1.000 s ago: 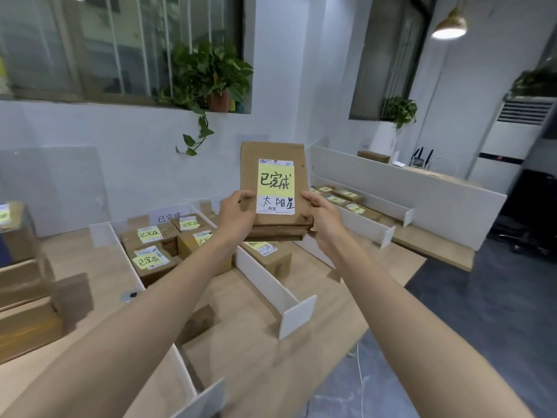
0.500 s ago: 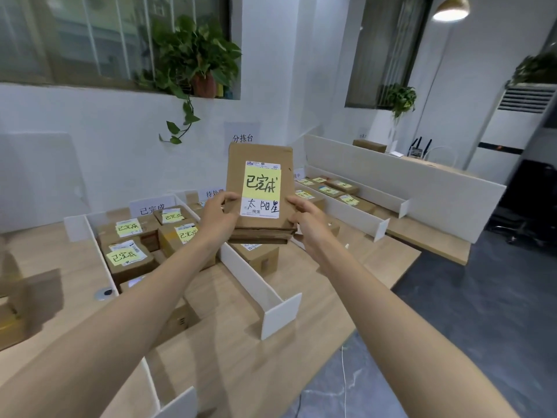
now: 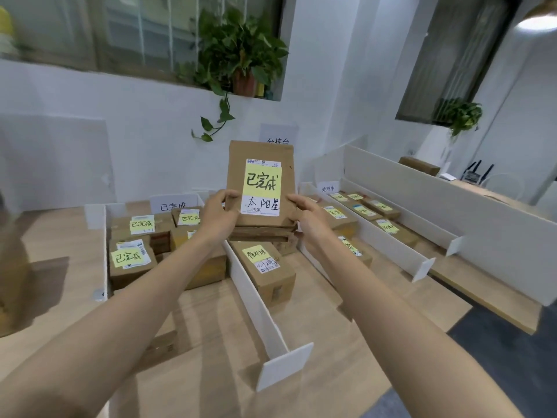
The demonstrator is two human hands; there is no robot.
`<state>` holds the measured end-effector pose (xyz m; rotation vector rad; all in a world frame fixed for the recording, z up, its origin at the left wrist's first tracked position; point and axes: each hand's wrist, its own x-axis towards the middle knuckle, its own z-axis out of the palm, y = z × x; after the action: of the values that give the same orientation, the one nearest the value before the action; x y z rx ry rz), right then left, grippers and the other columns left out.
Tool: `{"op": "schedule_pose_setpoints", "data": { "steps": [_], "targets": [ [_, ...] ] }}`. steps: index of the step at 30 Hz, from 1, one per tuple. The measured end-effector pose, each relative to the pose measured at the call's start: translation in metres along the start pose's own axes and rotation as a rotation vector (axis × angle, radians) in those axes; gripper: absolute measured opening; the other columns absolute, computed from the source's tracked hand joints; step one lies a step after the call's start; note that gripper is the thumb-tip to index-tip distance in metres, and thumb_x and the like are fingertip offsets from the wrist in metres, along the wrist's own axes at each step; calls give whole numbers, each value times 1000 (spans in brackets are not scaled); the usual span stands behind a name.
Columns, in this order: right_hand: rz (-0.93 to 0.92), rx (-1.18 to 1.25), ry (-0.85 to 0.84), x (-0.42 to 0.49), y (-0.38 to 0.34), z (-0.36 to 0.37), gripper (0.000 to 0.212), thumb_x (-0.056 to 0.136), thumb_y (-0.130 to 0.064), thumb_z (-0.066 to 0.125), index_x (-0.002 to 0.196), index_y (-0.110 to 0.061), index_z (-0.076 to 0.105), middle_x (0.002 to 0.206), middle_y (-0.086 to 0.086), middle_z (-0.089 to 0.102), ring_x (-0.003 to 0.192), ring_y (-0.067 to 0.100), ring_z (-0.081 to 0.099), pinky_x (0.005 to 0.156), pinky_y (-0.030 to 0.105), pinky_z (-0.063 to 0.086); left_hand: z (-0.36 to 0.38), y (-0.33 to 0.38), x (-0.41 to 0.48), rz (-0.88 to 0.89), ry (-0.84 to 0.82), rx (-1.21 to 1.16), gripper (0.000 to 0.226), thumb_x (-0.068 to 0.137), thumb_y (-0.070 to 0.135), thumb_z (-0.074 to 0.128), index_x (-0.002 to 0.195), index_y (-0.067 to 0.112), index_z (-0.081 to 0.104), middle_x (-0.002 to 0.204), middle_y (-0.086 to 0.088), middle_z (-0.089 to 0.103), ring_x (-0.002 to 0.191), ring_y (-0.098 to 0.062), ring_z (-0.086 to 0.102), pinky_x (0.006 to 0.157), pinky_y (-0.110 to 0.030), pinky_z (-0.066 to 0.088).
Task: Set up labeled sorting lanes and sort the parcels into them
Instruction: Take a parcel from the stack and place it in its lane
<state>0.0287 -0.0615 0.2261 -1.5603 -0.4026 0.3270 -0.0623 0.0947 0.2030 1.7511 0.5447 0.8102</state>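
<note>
A flat brown parcel point(image 3: 235, 164) with a yellow note and a white shipping label is held up in front of me, above the white divider point(image 3: 256, 300). My left hand point(image 3: 218, 215) grips its lower left edge, and my right hand point(image 3: 304, 212) grips its lower right edge. White foam-board dividers split the wooden table point(image 3: 211, 372) into lanes. The left lane, behind a white sign point(image 3: 173, 204), holds several boxes point(image 3: 129, 260) with yellow notes. A single box point(image 3: 265, 267) sits in the middle lane. The right lanes hold several flat parcels point(image 3: 364, 211).
A tall white board point(image 3: 452, 212) walls off the right lanes, with a desk and router behind it. Brown cartons point(image 3: 12, 276) stand at the far left edge. A potted plant point(image 3: 241, 61) hangs from the window ledge. Dark floor point(image 3: 497, 357) lies to the right of the table.
The view has swung left and down over the lanes. Both hands keep their hold, and the parcel has come lower, closer over the divider beside the left lane.
</note>
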Motion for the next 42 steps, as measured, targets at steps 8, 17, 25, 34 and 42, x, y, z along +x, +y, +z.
{"op": "schedule_pose_setpoints", "data": {
  "steps": [8,17,25,34,42],
  "targets": [
    [26,7,-133,50,19,29,44,88,7,41,109,-25,63,104,-4,64,78,11,58,64,28,47,-13,-21,23,-49,74,55,27,94,10,49,116,23,56,122,1,53,110,-21,54,94,-41,49],
    [108,-11,-340,88,61,62,45,84,5,46,106,-30,64,111,-3,64,78,13,56,72,34,46,-24,-51,21,-143,245,142,27,91,6,51,115,16,58,113,4,54,102,-20,56,91,-37,49],
    [239,20,-437,93,105,66,46,86,8,42,105,-27,63,124,-1,61,99,17,57,62,21,44,-6,-86,3,-279,344,144,26,89,4,49,109,18,57,106,4,55,90,-22,56,74,-35,48],
    [357,-38,-472,82,160,63,47,86,9,42,117,-20,63,120,-1,59,89,11,59,64,18,49,11,-141,-25,-436,375,224,19,93,5,50,106,17,55,106,-2,57,88,-18,56,65,-28,48],
    [443,-100,-433,71,198,69,51,82,11,39,113,-21,64,123,0,56,105,19,57,70,21,46,18,-179,-42,-526,339,288,16,90,9,52,104,17,55,108,-5,59,95,-22,58,70,-35,54]
  ]
}}
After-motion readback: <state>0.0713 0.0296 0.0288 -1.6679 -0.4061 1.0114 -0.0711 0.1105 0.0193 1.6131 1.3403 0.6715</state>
